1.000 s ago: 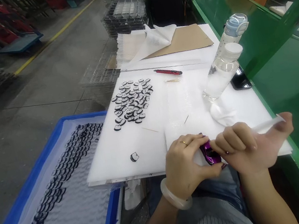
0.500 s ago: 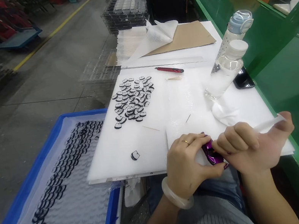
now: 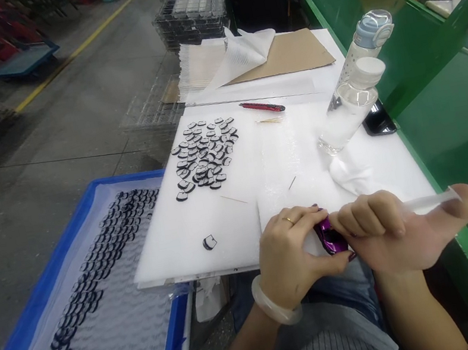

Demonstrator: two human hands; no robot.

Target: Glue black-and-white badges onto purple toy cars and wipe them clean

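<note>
Purple part (image 3: 330, 239) is pinched by the left hand (image 3: 287, 253) and right hand (image 3: 391, 231) at the white table's (image 3: 174, 249) near edge, with green partition (image 3: 458, 135) rightward and gray floor (image 3: 84, 126) leftward.

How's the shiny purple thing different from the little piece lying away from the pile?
The purple thing is glossy purple; the little piece is whitish with black edging. The purple thing looks bigger than the little piece. The left hand holds the purple thing, with the right hand against it, while the little piece lies untouched.
</note>
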